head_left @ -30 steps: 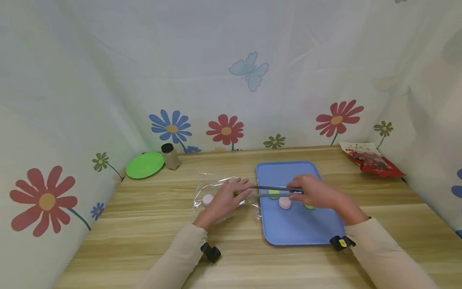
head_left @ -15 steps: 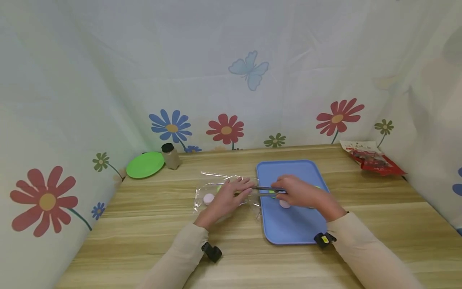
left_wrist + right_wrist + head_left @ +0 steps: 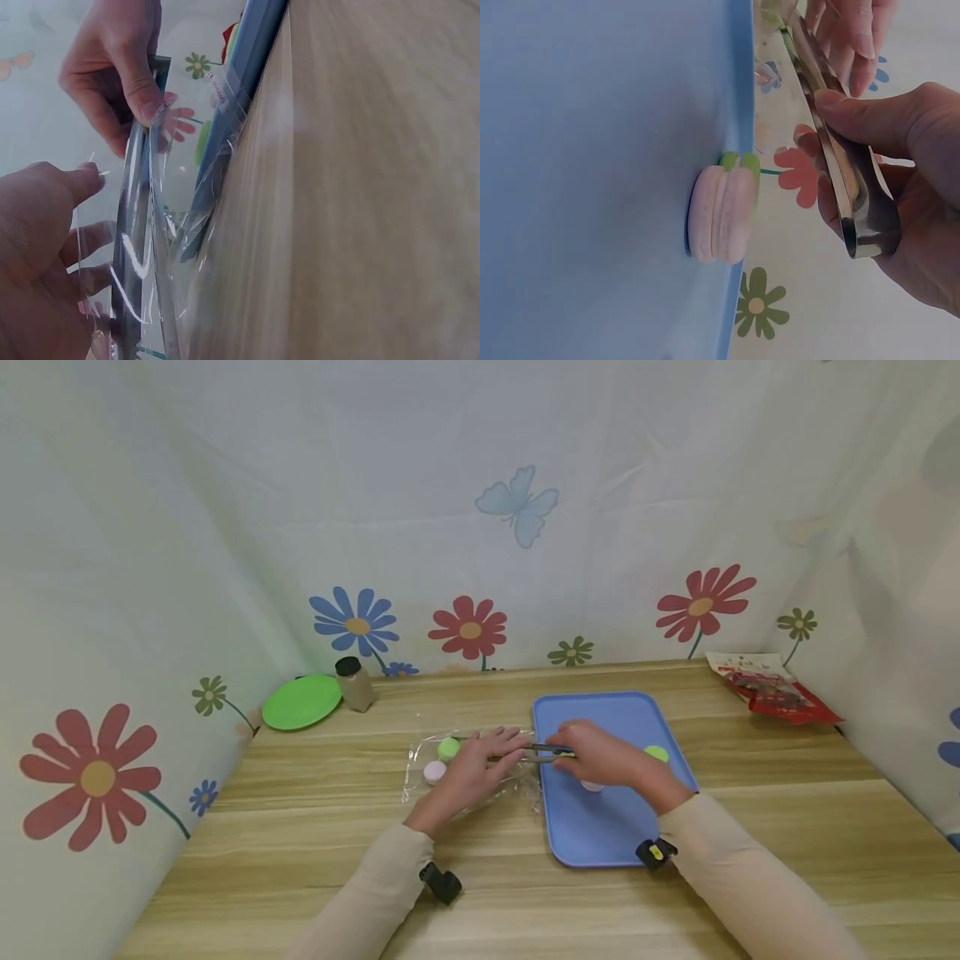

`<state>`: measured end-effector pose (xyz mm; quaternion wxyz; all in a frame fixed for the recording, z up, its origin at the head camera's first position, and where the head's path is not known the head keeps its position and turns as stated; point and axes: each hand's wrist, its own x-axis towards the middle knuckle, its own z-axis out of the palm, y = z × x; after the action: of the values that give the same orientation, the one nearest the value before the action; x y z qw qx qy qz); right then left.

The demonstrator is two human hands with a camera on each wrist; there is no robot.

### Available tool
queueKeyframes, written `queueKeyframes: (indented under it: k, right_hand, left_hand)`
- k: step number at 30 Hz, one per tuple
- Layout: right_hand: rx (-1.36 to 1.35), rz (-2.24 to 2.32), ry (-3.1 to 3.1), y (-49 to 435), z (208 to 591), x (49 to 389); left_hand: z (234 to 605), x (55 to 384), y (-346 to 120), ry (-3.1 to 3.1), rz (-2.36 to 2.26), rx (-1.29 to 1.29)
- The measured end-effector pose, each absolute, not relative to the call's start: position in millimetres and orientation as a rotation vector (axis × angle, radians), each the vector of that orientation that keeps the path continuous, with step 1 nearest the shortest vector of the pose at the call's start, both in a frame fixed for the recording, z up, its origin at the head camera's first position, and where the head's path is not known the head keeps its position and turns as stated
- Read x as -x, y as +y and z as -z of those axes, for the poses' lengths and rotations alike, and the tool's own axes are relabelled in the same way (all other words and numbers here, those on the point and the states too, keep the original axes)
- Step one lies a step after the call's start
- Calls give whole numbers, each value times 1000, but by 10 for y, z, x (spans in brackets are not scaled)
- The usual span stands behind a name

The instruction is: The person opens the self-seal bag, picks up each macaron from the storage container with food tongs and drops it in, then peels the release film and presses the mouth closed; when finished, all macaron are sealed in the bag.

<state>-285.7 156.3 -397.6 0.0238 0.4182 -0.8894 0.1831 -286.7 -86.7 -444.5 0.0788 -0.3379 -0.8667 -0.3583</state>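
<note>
My right hand (image 3: 600,753) grips metal tongs (image 3: 859,180), thumb on one arm and fingers wrapped round the other. The tongs reach left into a clear plastic bag (image 3: 414,783) lying on the table. Over the bag lies my left hand (image 3: 480,764); the left wrist view shows its thumb and fingers apart, with clear film along them. A green macaron (image 3: 448,749) and a pink macaron (image 3: 434,772) lie in the bag, left of that hand. Below my right hand, a pink macaron (image 3: 720,214) sits on the blue tray (image 3: 615,839), a green one (image 3: 751,171) behind it.
Another green macaron (image 3: 656,752) lies on the tray's right side. At the back left stand a green plate (image 3: 302,702) and a black-capped jar (image 3: 355,687). A red and white food packet (image 3: 772,687) lies at the back right. A flowered curtain (image 3: 412,527) borders the table.
My right hand has moved left across the tray, pushing the tongs deeper into the bag. The green macaron in the bag now shows fully beside my left hand, which has barely moved.
</note>
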Motion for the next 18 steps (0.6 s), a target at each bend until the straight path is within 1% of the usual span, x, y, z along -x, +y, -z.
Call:
queueKeyframes:
  k: [11, 18]
  right_hand:
    - [-1221, -529, -2847, 1485, 3959, 2851]
    - [-1200, -594, -2865, 1534, 3931, 2839]
  left_hand:
    - [4427, 2838, -853, -2602, 1169, 991]
    - [4422, 2853, -870, -2610, 1116, 980]
